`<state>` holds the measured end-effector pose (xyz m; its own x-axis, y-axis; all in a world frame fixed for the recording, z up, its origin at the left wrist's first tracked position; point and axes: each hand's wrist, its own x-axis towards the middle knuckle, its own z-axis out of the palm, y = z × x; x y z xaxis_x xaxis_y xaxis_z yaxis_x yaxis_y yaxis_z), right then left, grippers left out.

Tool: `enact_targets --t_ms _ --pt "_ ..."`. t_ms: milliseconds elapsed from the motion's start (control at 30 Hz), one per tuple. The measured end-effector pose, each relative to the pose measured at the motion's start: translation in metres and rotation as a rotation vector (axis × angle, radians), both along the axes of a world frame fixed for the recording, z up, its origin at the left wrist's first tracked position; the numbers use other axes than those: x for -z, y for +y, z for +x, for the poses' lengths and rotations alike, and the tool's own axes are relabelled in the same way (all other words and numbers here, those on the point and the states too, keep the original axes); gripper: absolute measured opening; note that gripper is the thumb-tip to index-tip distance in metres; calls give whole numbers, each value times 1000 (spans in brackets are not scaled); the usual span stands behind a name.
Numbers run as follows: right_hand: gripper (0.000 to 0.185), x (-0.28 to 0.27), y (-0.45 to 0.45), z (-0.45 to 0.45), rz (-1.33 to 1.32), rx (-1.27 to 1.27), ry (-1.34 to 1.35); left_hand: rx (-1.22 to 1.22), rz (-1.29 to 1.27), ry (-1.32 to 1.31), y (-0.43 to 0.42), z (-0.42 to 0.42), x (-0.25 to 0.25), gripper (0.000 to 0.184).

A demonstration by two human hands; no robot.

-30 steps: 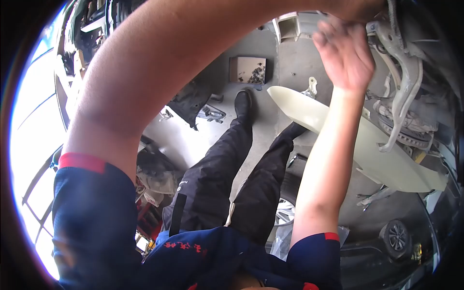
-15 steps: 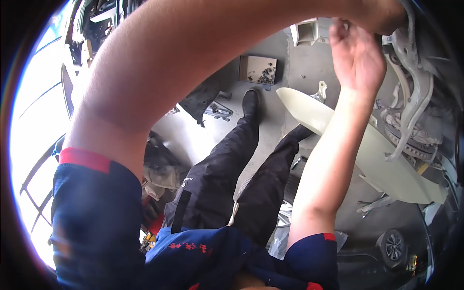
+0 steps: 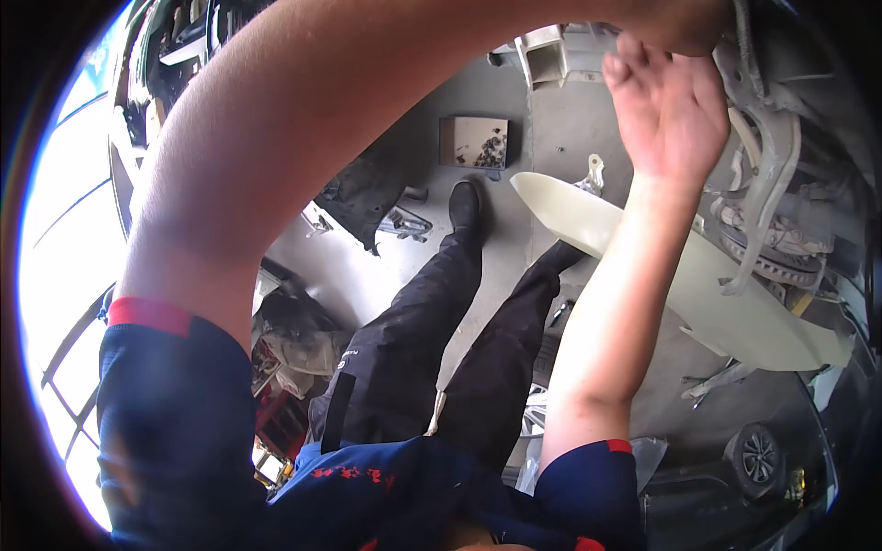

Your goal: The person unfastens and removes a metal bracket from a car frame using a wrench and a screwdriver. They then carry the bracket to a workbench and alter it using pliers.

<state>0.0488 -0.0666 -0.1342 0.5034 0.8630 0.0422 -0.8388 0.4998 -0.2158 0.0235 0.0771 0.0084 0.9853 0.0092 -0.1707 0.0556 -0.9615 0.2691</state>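
My left arm reaches across the top of the view, and my left hand is in shadow at the upper right. Its fingers are hidden, so I cannot make out anything in it. Just below it is my right hand, palm towards me, fingers extended and slightly bent, nothing visible on the palm. The fingertips come close to the left hand; whether they touch is unclear. Close to the right of both hands, a bent grey metal bar runs downward from some car structure.
A long pale-green car body panel lies below my right forearm. On the floor stands an open box with small dark fasteners. Dark plastic parts, a white hollow part and a dark car with a wheel surround my legs.
The view has shifted a little, so the box and floor parts appear slightly further left. Both hands have moved slightly left in the view and remain close together.
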Motion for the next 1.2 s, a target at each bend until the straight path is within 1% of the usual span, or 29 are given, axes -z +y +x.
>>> enact_targets --t_ms 33,67,100,133,167,233,267,367,400,433,467,500,567,600,700,767,800,833,900,933,967,1000,1067,1100,1133,1200 --pt "38 -6 -15 -5 -39 2 15 14 15 -25 1 2 5 23" --pt "37 -14 -30 -2 90 -117 62 25 22 -31 2 5 10 23" --pt "33 -6 -38 -2 258 -113 148 29 15 -34 3 9 12 23" --pt "32 4 -38 5 384 -136 137 50 104 64 4 22 20 22" --pt "31 10 -33 10 505 -160 134 46 83 86 2 21 18 22" --pt "30 22 -9 12 422 -172 25 41 49 132 2 20 11 24" --pt "32 23 -2 7 178 -130 -3 37 33 157 1 18 4 24" --pt "37 -4 21 -4 -221 117 -20 24 -16 230 2 12 -9 26" --pt "35 -5 10 0 -86 74 -85 44 -6 110 3 12 -4 26" --pt "38 -2 -2 4 76 -5 -1 63 9 -14 6 10 7 26" --pt "37 18 -2 16 409 -133 -64 85 21 -136 7 8 17 26" --pt "37 26 -3 17 475 -150 -61 106 29 -257 8 8 25 26" --pt "36 42 -6 21 606 -191 -55 50 -9 -40 7 9 2 26" --pt "36 39 -2 15 460 -135 -62 19 -30 73 7 8 -4 26" --pt "37 14 10 7 -23 44 -32 23 -23 101 7 8 -1 26" --pt "39 4 10 8 -1 64 -82 -92 61 384 -12 20 -31 26" --pt "47 22 -4 17 227 -111 28 -218 273 487 -49 45 -36 26" --pt "52 7 -16 9 151 -93 3 -202 294 446 -47 47 -26 26" --pt "55 12 -23 4 373 -186 -6 -171 337 363 -41 48 -9 26" --pt "56 16 -16 3 489 -209 15 -46 170 132 -8 29 13 26" --pt "52 27 -10 5 512 -193 40 77 -2 -98 12 14 23 25" --pt "52 24 -4 1 230 -48 54 95 26 177 9 15 -2 24" --pt "45 -4 27 -13 -199 182 -76 59 12 176 8 17 4 23" --pt "42 -15 41 -15 -343 268 -219 43 6 175 5 15 0 23" --pt "43 -14 42 -12 -368 258 -228 -55 -73 166 3 10 -4 23" --pt "49 -20 15 -14 -226 214 -148 28 -104 -86 6 9 8 22"
